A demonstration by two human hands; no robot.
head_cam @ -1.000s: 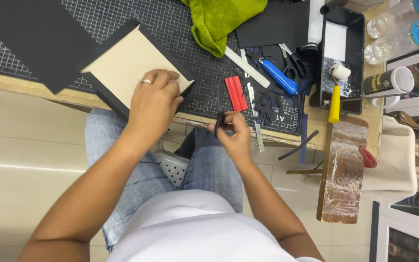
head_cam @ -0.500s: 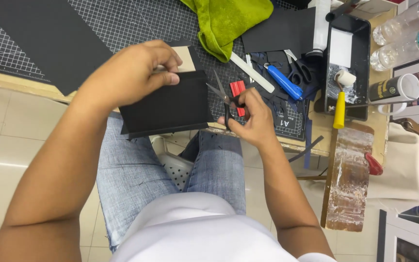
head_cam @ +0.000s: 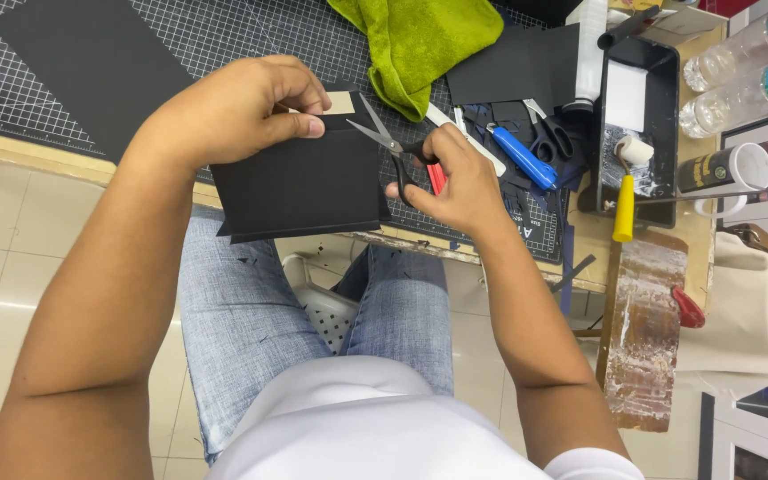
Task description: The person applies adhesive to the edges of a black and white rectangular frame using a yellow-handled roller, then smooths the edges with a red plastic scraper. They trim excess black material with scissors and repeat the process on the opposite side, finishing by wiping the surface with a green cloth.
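I judge the trimming step: my left hand (head_cam: 242,111) pinches the black-covered board (head_cam: 300,182) above the cutting mat (head_cam: 224,36), right hand (head_cam: 455,182) fingers curled through open scissors (head_cam: 384,138) needing careful corner alignment.

Scissors (head_cam: 382,133) at black card (head_cam: 300,187) edge

A gridded cutting mat (head_cam: 64,53) covers the desk (head_cam: 46,153) beyond the hands, with a large black sheet (head_cam: 91,62) lying on it to their left. A crumpled green cloth (head_cam: 420,40) sits just past the hands. To their right lie a blue-handled cutter (head_cam: 524,157) and black-handled scissors (head_cam: 551,133), then a black tray (head_cam: 637,116) holding a small roller with a yellow handle (head_cam: 624,209). Farther right stand clear plastic bottles (head_cam: 740,53) and a white cup (head_cam: 731,169).
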